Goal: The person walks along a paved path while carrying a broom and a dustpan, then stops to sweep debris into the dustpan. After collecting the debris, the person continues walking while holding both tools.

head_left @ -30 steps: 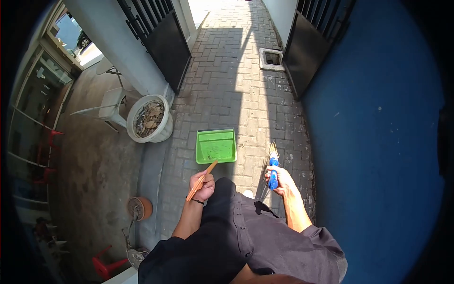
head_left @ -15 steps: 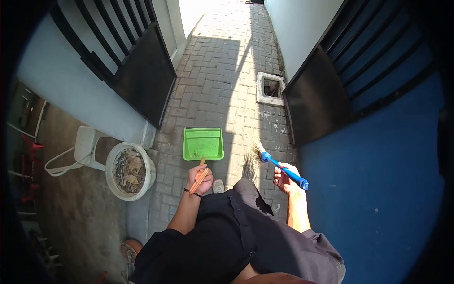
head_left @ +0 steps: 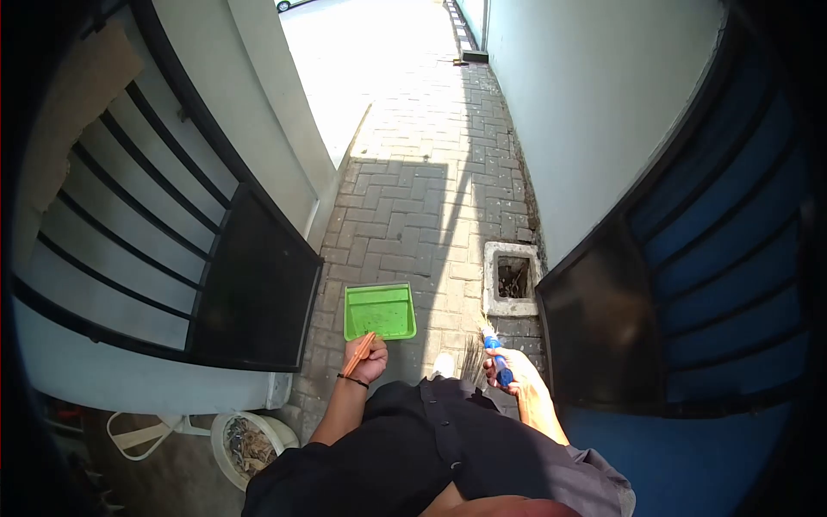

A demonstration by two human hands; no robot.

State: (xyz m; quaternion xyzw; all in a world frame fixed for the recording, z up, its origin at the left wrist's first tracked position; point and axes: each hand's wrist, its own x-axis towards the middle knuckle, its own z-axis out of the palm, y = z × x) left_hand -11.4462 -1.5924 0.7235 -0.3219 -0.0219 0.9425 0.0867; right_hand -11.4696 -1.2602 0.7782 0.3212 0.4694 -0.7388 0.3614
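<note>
A green dustpan [head_left: 380,315] hangs low over the paving ahead of my body, with its shallow tray facing up. My left hand [head_left: 366,360] is closed around its orange-brown stick handle. To the right, my right hand [head_left: 513,370] grips a broom [head_left: 492,343] with a blue handle and pale, straw-like bristles. The bristle end points forward, towards the square drain opening, and the blue butt end faces me. Sunlight falls on the right hand, while the left is in shade.
Black barred gates stand swung back at left [head_left: 250,284] and right [head_left: 603,319]. An open square drain pit [head_left: 514,277] with a concrete rim lies ahead on the right. Behind left are a white bucket of dry leaves [head_left: 250,446] and a white chair [head_left: 142,437].
I have moved forward along the paved path, so the drain and gates are nearer and the bucket has dropped back. Both tools came along; the broom now points more straight ahead.
</note>
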